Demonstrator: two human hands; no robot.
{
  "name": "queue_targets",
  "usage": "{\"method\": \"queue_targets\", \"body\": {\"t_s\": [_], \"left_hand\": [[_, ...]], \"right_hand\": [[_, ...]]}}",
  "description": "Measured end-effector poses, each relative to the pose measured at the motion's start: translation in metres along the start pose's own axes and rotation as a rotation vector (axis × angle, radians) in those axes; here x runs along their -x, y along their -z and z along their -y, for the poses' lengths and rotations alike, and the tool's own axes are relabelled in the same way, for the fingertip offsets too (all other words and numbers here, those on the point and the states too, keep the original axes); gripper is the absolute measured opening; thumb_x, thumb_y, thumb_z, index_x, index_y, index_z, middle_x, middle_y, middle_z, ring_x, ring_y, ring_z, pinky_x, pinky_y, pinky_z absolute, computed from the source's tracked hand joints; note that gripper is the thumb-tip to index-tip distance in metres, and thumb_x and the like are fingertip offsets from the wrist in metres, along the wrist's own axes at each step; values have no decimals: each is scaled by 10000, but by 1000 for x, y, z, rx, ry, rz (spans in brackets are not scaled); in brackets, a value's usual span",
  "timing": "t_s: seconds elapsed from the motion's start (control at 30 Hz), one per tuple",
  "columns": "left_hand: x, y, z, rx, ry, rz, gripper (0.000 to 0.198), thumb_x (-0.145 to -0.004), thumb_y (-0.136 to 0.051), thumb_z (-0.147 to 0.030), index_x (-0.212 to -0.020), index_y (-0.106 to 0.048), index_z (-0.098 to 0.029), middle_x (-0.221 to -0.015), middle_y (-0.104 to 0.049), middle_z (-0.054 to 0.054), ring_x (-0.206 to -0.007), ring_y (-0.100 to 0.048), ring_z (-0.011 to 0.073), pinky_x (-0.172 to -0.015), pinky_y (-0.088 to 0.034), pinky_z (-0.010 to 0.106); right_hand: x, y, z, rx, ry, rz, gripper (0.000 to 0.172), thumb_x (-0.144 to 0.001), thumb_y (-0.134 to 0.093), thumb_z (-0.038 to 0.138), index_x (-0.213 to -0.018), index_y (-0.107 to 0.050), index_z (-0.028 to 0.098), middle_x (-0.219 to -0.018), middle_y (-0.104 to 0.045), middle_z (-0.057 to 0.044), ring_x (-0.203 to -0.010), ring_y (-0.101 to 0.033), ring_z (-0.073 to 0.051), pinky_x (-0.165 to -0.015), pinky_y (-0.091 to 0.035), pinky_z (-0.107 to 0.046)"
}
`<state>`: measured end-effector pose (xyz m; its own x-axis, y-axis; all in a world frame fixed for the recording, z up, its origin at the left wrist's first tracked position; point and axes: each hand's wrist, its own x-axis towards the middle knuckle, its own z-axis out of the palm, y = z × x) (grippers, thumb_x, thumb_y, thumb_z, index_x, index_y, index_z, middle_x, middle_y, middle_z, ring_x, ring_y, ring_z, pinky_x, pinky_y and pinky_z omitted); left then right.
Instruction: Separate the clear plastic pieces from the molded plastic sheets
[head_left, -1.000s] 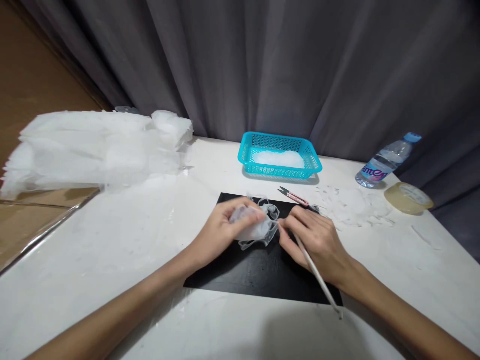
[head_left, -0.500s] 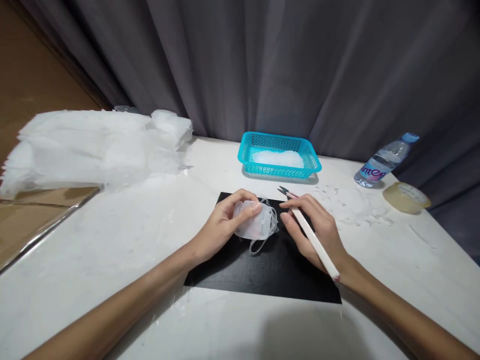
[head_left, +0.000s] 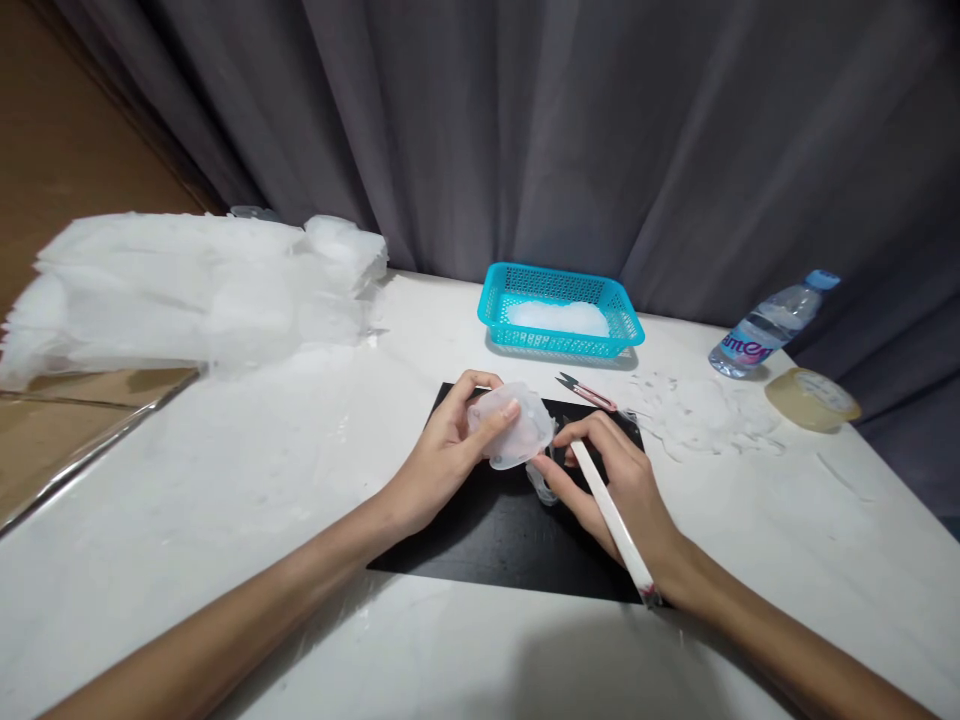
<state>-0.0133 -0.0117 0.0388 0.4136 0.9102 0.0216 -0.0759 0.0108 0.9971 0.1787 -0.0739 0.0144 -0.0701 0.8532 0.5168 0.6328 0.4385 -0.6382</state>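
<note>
The left hand (head_left: 442, 455) is closing its fingers around one soft, translucent white piece (head_left: 517, 432), rounded like a small cup, and is holding it just above the flat black mat (head_left: 487, 545). The right hand (head_left: 626, 490) is clamping one thin white stick (head_left: 611, 512), and its fingertips are touching the piece's lower edge. A thin loop is hanging there, perhaps a strap, but it is blurred. Behind are lying one teal mesh basket (head_left: 559, 342) with white material inside, one pair of pink snips (head_left: 589, 392), one clear bottle (head_left: 769, 325) and one tape roll (head_left: 811, 398). The stack of white sheets (head_left: 187, 290) is reaching the left edge, so I cannot count them.
</note>
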Motion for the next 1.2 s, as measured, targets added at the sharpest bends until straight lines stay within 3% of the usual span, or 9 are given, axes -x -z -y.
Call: {"method": "queue_targets", "body": {"t_s": [0.17,0.43,0.6,0.73,0.87,0.97,1.07,1.2], "left_hand": [[0,-1,5,-53,4,-5,430,-804,-820,-369,-1079,-527,-215,-973,-599,-7,-875,-601,153,-768,-503,226],[-3,2,16,-167,-95,23,319,-868,-780,-332,-1065,-559,-214,-994,-597,-5,-917,-600,158,-818,-503,235],[-1,-1,18,-64,-16,48,393,-847,-814,-352,-1092,-534,-224,-921,-668,-16,-796,-635,142,-723,-519,229],[-1,0,14,-16,57,77,427,-791,-855,-348,-1030,-527,-216,-862,-707,-19,-719,-665,148,-662,-531,237],[-9,16,3,-189,34,101,294,-805,-836,-343,-901,-613,-177,-776,-688,-25,-686,-655,132,-645,-520,218],[-15,28,-6,-232,78,218,267,-821,-819,-358,-904,-660,-160,-725,-696,-20,-639,-662,137,-622,-538,227],[-15,31,-11,-182,148,293,269,-853,-799,-369,-947,-676,-149,-766,-730,3,-669,-691,147,-659,-573,245],[-11,27,-10,-130,171,286,264,-862,-811,-357,-978,-710,-143,-831,-763,18,-749,-723,150,-735,-585,240]], "right_hand": [[0,-1,-1,18,28,43,78,-968,-668,238,-1012,-606,222,-906,-616,-22,-760,-621,-155,-736,-527,-294],[-4,6,-3,141,109,31,96,-976,-561,137,-944,-593,221,-848,-638,-33,-755,-637,-176,-709,-512,-303],[-5,11,-1,446,326,19,106,-968,-560,119,-955,-625,201,-836,-687,-59,-749,-645,-206,-693,-468,-332],[-7,13,-2,520,390,23,129,-962,-558,124,-887,-630,201,-790,-671,-55,-720,-622,-209,-659,-419,-335],[-19,21,-19,559,304,-22,165,-949,-547,122,-820,-595,211,-779,-641,-38,-709,-604,-194,-640,-395,-314],[-31,31,-32,469,147,-70,167,-939,-553,123,-803,-559,219,-787,-617,-15,-695,-591,-170,-641,-395,-289],[-37,37,-32,309,90,16,148,-941,-569,145,-816,-553,222,-801,-602,-3,-715,-592,-161,-693,-423,-281],[-35,36,-19,132,97,148,124,-949,-569,155,-843,-577,218,-822,-608,-12,-764,-599,-170,-773,-454,-299]]}}
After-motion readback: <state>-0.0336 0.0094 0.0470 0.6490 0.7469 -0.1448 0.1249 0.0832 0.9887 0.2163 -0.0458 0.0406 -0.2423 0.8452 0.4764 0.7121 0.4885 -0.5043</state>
